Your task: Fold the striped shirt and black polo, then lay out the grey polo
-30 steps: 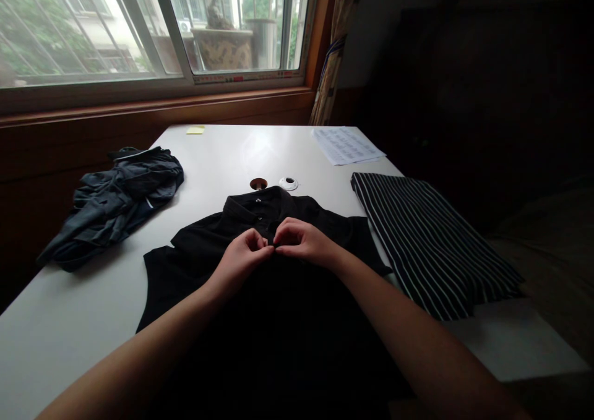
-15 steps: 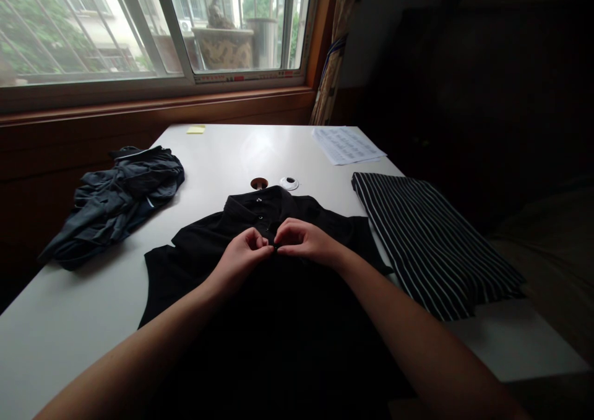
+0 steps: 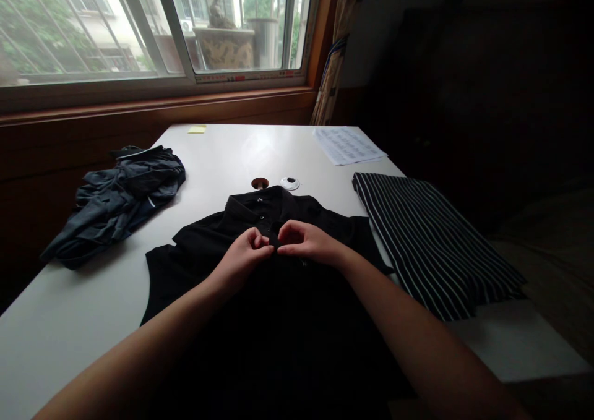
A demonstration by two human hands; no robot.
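Note:
A black collared shirt (image 3: 208, 240) lies front side up on the white table (image 3: 223, 154), its collar toward the window. Small buttons show along its placket below the collar. My left hand (image 3: 248, 250) pinches the placket from the left, thumb and fingers closed on the cloth. From the right, my right hand (image 3: 306, 242) pinches the same spot, its fingertips almost meeting those of the left. Whatever lies exactly between the fingertips is too small and dark to make out.
A crumpled dark grey garment (image 3: 125, 203) lies on the left. On the right rests a folded black-and-white striped cloth (image 3: 431, 240). Printed sheets (image 3: 348, 145), a yellow sticky note (image 3: 197, 129), a round hole (image 3: 260, 184) and its white cover (image 3: 290, 184) are farther back.
Both hands stay at the same place on the placket, with only slight finger movement. The shirt and the other things have not visibly moved.

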